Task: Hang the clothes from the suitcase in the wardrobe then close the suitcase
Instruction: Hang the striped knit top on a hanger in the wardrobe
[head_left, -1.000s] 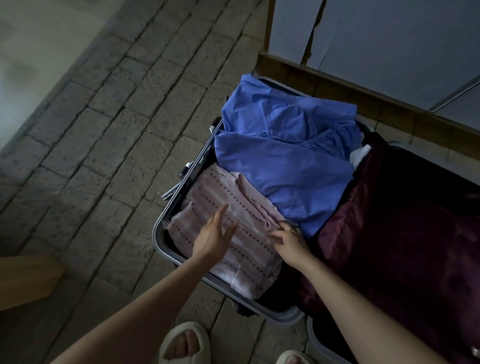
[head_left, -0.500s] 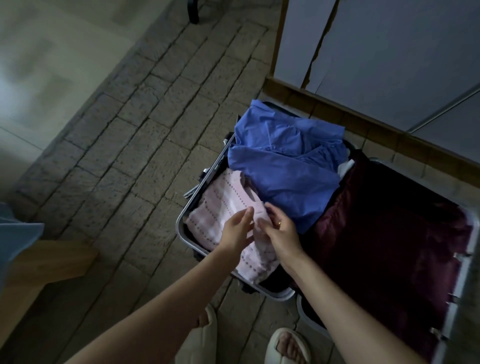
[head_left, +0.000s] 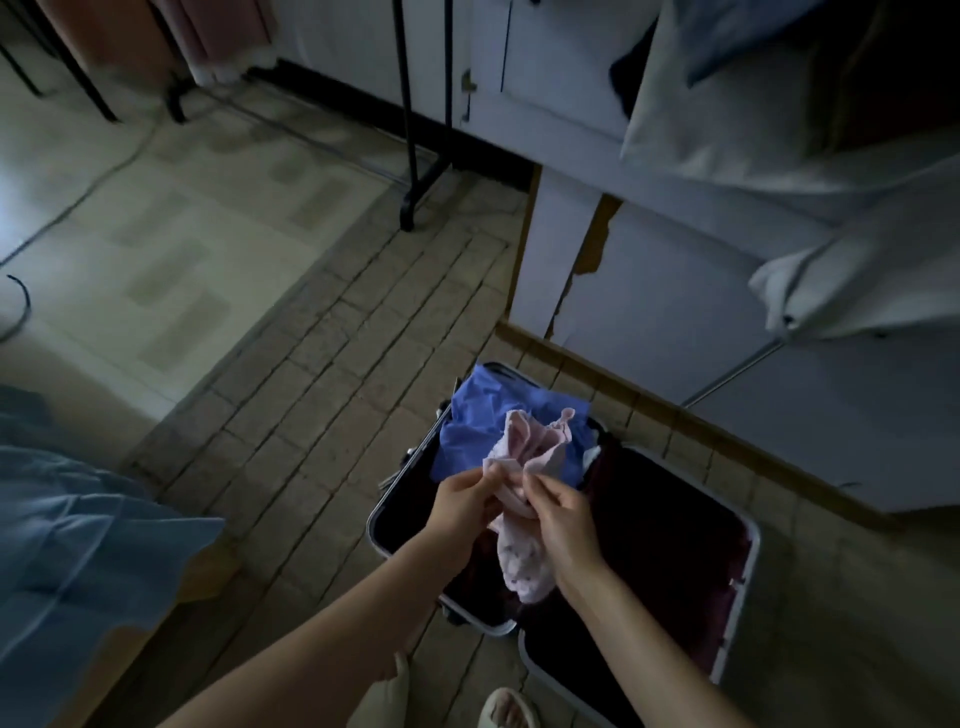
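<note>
An open suitcase with a silver rim and dark maroon lining lies on the floor below me. A pink dotted garment hangs bunched above it, lifted clear of the case. My left hand pinches its upper left part and my right hand pinches it just to the right. A blue garment still lies crumpled at the far end of the left half. The wardrobe, pale with a chipped door edge, stands right behind the suitcase.
A black clothes-rack leg stands on the floor at the upper middle. White pillows or bedding jut out at the upper right. Blue fabric lies on a wooden surface at the left. My slippered feet are by the suitcase's near edge.
Both hands closed on the pink garment and lifted it out of the suitcase. The view has risen and pulled back, bringing the wardrobe and rack into sight.
</note>
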